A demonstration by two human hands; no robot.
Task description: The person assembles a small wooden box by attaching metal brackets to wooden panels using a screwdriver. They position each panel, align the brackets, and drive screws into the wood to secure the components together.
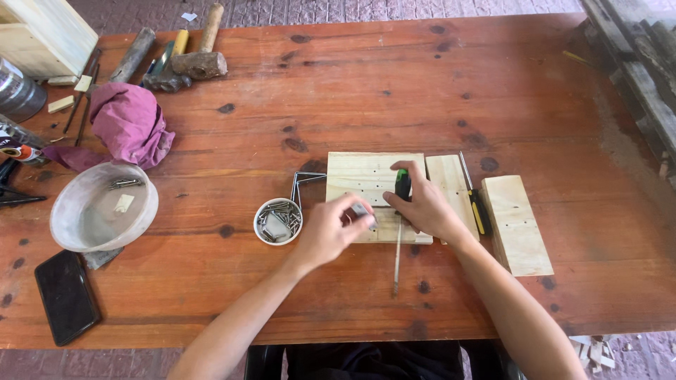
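We close our right hand (pixel 422 207) around the green-handled screwdriver (pixel 401 204), its thin steel shaft lying off the near edge of the pale wooden board (pixel 366 176) onto the table (pixel 422 91). Our left hand (pixel 331 229) pinches a small metal piece (pixel 362 210) over that board; we cannot tell exactly what it is. The screwdriver looks light and rigid, best gripped at its handle; the little piece looks slippery and easily dropped.

Both forearms are bare, without sleeves, watch, rings or gloves.

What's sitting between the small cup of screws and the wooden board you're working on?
In the head view, a bent metal wire bracket lies between the cup of screws and the wooden board; the left hand reaches across just below it.
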